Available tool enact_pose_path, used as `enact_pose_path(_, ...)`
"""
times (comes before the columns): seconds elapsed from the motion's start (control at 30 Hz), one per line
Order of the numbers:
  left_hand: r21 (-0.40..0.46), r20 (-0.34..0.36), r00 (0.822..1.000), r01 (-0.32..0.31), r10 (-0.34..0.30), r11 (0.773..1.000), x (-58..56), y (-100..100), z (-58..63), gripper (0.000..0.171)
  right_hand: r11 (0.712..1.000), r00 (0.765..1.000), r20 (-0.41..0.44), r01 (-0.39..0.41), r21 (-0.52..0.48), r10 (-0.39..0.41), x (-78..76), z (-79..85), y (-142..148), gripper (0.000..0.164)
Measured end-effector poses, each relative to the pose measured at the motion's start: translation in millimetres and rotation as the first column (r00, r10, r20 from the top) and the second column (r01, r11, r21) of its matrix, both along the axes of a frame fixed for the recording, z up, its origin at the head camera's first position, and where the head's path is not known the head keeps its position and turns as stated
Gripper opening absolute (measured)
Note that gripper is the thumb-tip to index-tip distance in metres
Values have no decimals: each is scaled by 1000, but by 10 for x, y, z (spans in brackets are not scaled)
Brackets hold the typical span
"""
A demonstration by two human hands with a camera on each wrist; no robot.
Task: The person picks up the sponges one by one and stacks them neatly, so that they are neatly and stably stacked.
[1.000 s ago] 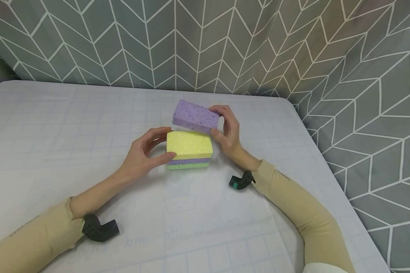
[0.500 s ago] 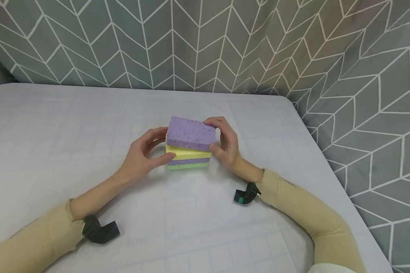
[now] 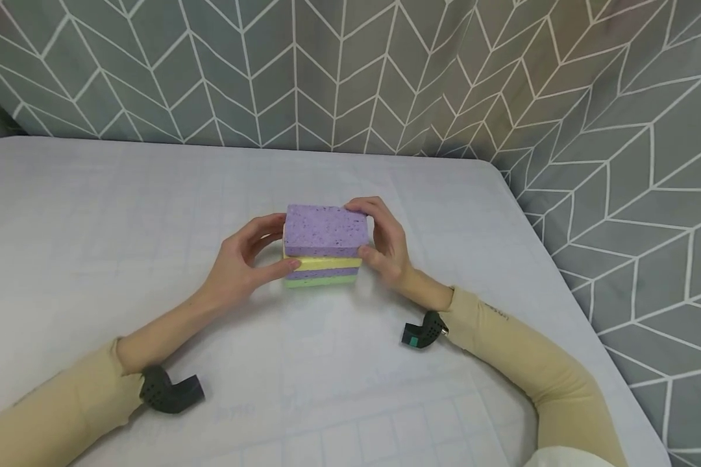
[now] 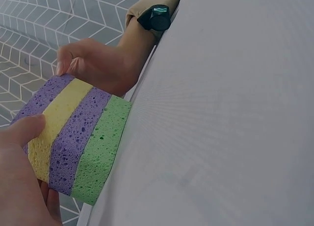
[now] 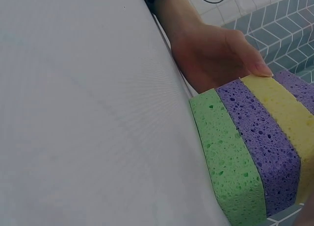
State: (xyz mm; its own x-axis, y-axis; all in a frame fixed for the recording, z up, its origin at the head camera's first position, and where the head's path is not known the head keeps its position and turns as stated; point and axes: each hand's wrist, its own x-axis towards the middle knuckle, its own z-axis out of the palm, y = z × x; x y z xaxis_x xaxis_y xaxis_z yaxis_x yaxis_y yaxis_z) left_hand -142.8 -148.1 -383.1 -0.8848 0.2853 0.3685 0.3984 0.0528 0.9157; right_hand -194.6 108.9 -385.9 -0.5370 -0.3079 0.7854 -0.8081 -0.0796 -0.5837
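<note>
Four layers of sponge stand stacked mid-table: a green sponge [image 4: 105, 150] at the bottom, a purple sponge [image 4: 73, 142] on it, then a yellow sponge [image 3: 327, 263], and a second purple sponge [image 3: 326, 228] on top. With thumb and fingers, my left hand [image 3: 248, 253] grips the yellow sponge by its left end. My right hand [image 3: 388, 243] pinches the top purple sponge at its right end, thumb in front and fingers behind. That sponge lies on the yellow one, roughly lined up with it. The far sides of the stack are hidden in the head view.
A white cloth with faint grid lines covers the table [image 3: 122, 207]. Behind it and along the right hangs a grey curtain [image 3: 269, 71] with white chevron lines. Dark wrist cameras sit on the left wrist [image 3: 171, 390] and right wrist [image 3: 423, 331].
My right hand has brought the top purple sponge toward me and down onto the yellow one, then straightened it. My left hand has kept its grip on the yellow sponge.
</note>
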Motion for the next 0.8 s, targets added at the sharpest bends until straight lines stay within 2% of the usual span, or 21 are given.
enact_pose_path(0.3,3,-10,1000,6,-6,1000,10,7,20,72,997,996,45,-76,0,76,18,19,5,85)
enact_pose_path(0.5,19,3,1000,20,-20,1000,19,1,1,75,997,995,58,-79,12,78,26,14,-11,83)
enact_pose_path(0.8,-13,38,999,25,-25,1000,16,21,2,80,995,991,91,-101,26,98,46,16,-8,84)
